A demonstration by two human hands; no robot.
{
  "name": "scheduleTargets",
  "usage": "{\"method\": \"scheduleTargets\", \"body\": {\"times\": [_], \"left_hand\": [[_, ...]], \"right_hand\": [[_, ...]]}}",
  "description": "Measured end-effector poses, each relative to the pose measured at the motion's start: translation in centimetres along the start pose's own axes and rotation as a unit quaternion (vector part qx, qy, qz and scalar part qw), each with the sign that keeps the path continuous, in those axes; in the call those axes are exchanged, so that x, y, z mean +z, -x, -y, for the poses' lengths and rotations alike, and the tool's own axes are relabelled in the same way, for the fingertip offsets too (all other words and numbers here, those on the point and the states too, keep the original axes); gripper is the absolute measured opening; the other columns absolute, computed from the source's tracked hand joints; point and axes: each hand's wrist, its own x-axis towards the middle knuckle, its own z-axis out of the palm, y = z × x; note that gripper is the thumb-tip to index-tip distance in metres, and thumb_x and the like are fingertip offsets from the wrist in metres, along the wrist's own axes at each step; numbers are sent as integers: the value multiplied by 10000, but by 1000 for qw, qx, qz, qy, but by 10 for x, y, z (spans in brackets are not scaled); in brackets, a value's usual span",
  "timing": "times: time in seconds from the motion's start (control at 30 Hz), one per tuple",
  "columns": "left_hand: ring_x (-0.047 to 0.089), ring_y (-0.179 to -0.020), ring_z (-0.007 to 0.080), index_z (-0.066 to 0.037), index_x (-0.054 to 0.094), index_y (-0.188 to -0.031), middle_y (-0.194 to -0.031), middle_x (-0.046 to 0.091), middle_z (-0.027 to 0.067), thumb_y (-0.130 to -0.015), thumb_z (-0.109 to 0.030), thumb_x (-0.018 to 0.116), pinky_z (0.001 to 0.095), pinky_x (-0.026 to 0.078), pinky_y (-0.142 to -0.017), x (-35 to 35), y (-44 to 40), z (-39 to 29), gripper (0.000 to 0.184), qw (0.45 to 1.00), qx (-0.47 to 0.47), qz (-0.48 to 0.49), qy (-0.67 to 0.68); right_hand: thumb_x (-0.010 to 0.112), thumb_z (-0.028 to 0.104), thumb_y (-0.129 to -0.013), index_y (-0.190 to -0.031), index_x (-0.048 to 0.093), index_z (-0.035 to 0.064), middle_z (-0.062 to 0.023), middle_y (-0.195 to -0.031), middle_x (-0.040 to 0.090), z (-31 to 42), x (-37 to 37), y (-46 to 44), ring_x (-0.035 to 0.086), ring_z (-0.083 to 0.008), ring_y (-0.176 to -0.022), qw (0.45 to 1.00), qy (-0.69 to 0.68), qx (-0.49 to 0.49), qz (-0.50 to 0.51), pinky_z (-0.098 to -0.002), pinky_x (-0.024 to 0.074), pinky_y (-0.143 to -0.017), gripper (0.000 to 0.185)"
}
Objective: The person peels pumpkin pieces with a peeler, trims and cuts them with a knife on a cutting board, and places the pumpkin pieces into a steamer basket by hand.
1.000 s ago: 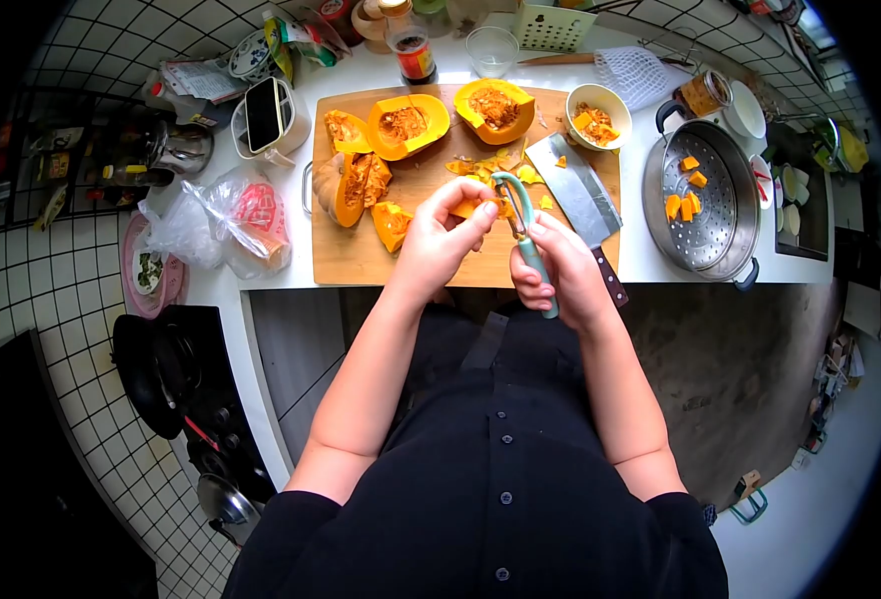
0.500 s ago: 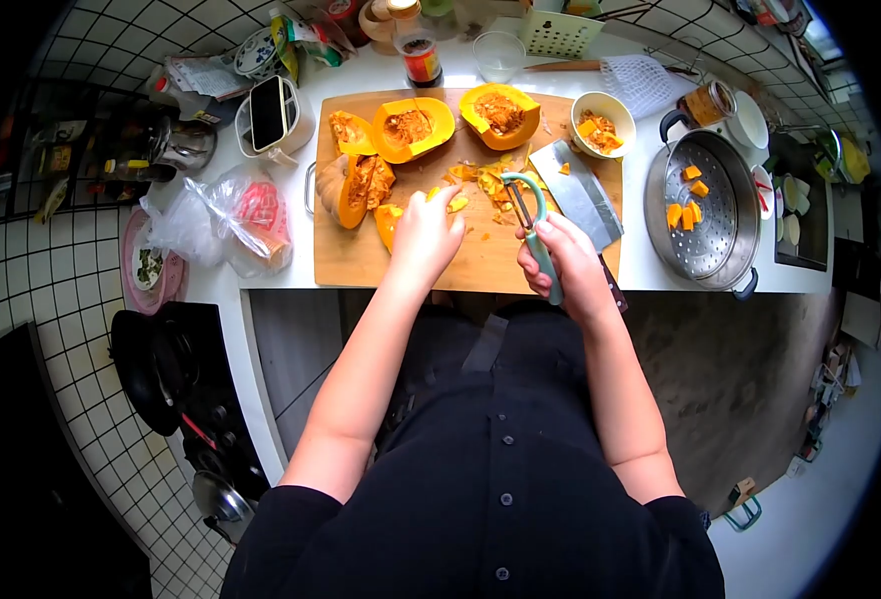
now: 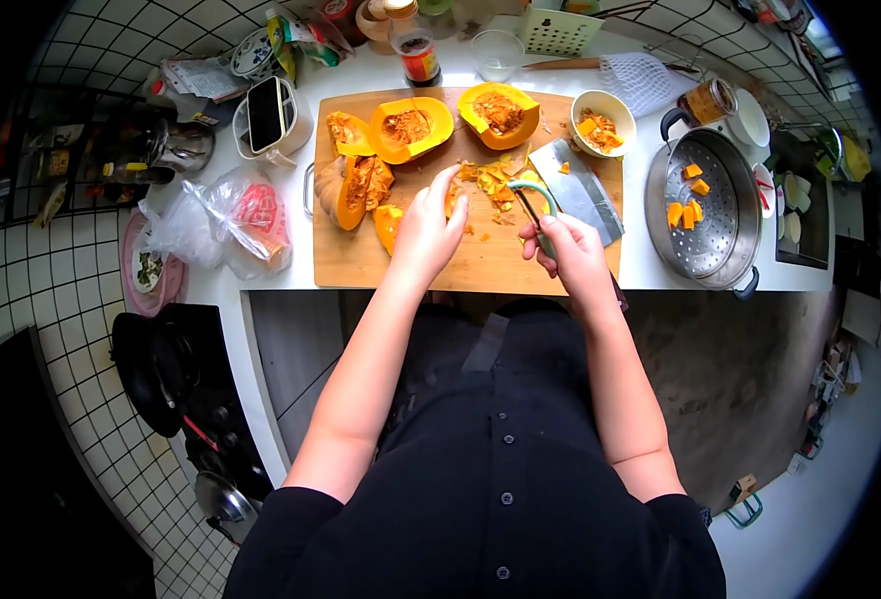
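My left hand is closed around a small piece of pumpkin, mostly hidden by the fingers, above the wooden cutting board. My right hand grips a light green peeler, its blade pointing left toward the pumpkin piece but apart from it. Yellow-orange peelings lie in a heap between and beyond my hands. A cleaver rests on the board beside my right hand, its handle partly covered. Cut pumpkin sections with seeds, including a large pumpkin wedge, sit at the back and left.
At right stands a steamer pot with several pumpkin chunks inside. A bowl of pumpkin scraps occupies the board's back right corner. Plastic bags and a container with a phone are at left. A sauce bottle stands behind the board.
My left hand has turned, so the pumpkin piece sits more upright and is more hidden. My right hand has tilted the peeler, and its handle now lies mostly inside my fingers.
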Motion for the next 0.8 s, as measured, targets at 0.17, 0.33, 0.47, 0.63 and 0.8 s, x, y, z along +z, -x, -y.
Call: {"method": "scheduleTargets", "body": {"times": [0.17, 0.33, 0.47, 0.63, 0.8], "left_hand": [[627, -800, 397, -35, 474, -1073, -857, 649, 232, -900, -242, 547, 475, 494, -685, 4, 2, 12, 279, 987, -97, 91, -91], [626, -860, 400, -48, 500, -1082, -894, 655, 221, -907, -245, 527, 460, 499, -737, 7, 6, 15, 264, 982, -103, 102, -125], [646, -878, 315, 3, 481, -1162, -910, 669, 190, -899, -216, 531, 417, 507, -729, 27, 9, 51, 346, 991, -115, 61, -38], [605, -717, 157, 63, 415, -1263, -970, 676, 174, -926, -148, 497, 275, 511, -689, 20, 2, 54, 406, 825, -350, 191, 401], [573, -687, 93, 98, 456, -1194, -929, 686, 128, -944, -153, 528, 215, 506, -656, 0, 7, 15, 361, 870, -181, 114, 444]], "right_hand": [[504, 250, -962, -842, 632, 22, -12, -643, 584, -1, -2, -3, 381, -16, -494, 1000, -8, 15, 6, -170, 283, -465, 289], [539, 262, -950, -825, 625, 31, 2, -641, 575, 4, -1, -3, 401, -17, -511, 1000, 6, 20, 19, -174, 292, -477, 277], [567, 250, -942, -811, 603, 33, 17, -648, 559, 9, 3, -1, 442, -29, -556, 999, 32, 18, 19, -181, 331, -515, 256], [553, 241, -953, -823, 591, 44, 13, -631, 546, 2, 6, -2, 389, -24, -490, 999, 38, 16, 19, -178, 288, -459, 239], [561, 243, -949, -827, 601, 35, 21, -659, 551, 3, 7, 2, 473, -39, -589, 998, 52, 45, 15, -188, 359, -544, 244]]}}
